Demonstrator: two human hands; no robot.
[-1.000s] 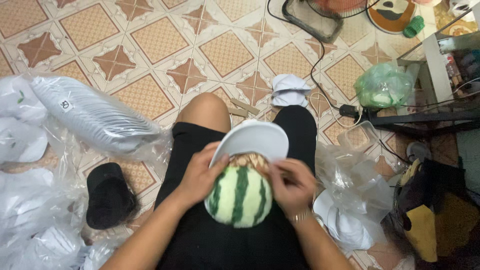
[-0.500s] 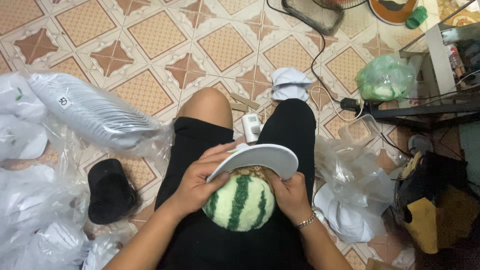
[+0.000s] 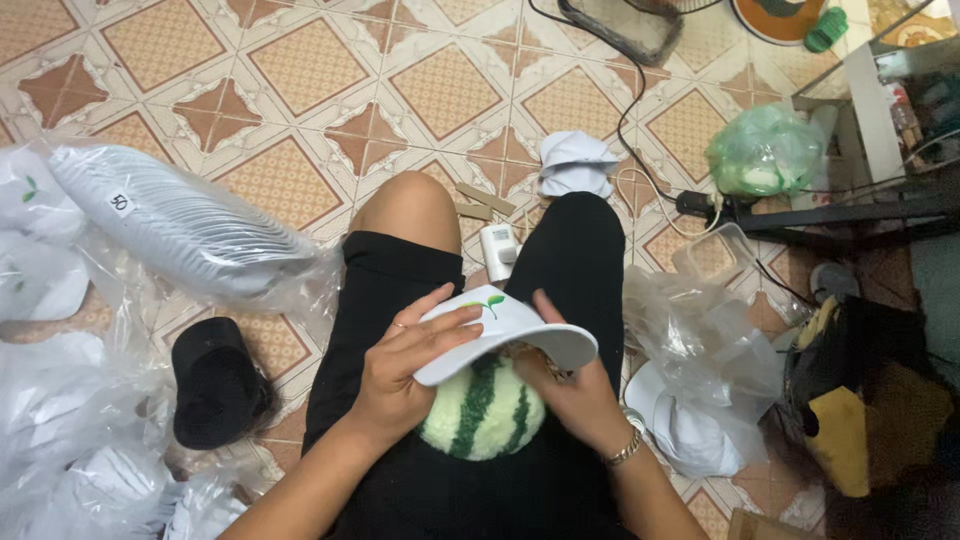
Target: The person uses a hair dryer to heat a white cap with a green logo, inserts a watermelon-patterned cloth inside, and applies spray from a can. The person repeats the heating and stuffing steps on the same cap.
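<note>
Head view: your left hand (image 3: 400, 375) grips the white cap brim (image 3: 505, 325), fingers curled over its top and near edge. Your right hand (image 3: 575, 400) sits under the brim's right end, fingers closed on the green striped plush crown (image 3: 480, 410); the exact hold is hidden. The cap rests in your lap, brim long axis running left to right, crown below it. Both hands are equally near.

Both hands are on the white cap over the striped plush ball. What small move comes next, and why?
Probably press the white cap further down over the green striped plush ball: the left hand grips its top, the right hand is under the brim, and the cap sits tilted.
</note>
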